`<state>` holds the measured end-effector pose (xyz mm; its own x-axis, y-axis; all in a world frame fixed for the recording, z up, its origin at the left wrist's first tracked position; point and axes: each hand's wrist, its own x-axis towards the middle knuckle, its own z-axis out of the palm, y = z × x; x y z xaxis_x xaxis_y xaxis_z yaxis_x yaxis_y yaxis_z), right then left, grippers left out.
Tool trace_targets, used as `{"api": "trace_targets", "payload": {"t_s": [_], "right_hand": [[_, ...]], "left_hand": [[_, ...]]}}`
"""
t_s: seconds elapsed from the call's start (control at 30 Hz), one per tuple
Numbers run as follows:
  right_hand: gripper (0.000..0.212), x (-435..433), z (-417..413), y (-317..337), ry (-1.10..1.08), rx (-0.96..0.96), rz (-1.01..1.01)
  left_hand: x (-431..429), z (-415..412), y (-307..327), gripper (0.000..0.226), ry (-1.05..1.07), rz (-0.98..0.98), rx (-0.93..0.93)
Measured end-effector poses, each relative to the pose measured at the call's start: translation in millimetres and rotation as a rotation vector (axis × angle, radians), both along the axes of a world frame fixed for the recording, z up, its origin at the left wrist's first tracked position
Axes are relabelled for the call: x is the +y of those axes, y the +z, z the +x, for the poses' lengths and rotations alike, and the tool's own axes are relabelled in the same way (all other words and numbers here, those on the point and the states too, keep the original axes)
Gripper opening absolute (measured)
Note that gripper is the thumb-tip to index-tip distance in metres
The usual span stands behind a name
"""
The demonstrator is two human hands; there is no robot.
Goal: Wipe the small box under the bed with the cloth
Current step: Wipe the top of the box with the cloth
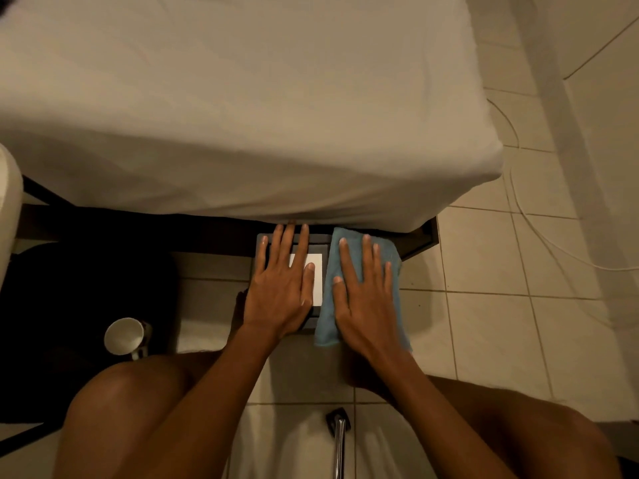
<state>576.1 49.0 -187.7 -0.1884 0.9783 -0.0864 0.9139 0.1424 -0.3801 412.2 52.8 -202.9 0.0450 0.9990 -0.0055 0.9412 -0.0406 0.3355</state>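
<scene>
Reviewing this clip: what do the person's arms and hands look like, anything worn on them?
Both arms are bare up to the frame edge, with no sleeves in view. The left hand and right hand carry no gloves, rings, watch or bracelets that I can see. The fingernails look short and unpainted.

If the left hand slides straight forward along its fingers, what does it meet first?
Probably the hanging bed sheet: the left hand lies flat on the small box, fingertips almost at the sheet's lower edge; depth is unclear.

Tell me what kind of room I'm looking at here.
Most likely a bedroom: a bed with a pale fitted sheet on a dark frame, a tiled floor, and a white mug on the floor beside it.
</scene>
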Motion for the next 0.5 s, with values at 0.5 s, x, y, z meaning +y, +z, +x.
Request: {"api": "trace_targets", "payload": {"t_s": [0.5], "right_hand": [[0.057, 31, -10, 2, -0.052, -0.023, 0.04]], "left_hand": [[0, 1, 2, 0.06, -0.013, 0.011, 0.046]]}}
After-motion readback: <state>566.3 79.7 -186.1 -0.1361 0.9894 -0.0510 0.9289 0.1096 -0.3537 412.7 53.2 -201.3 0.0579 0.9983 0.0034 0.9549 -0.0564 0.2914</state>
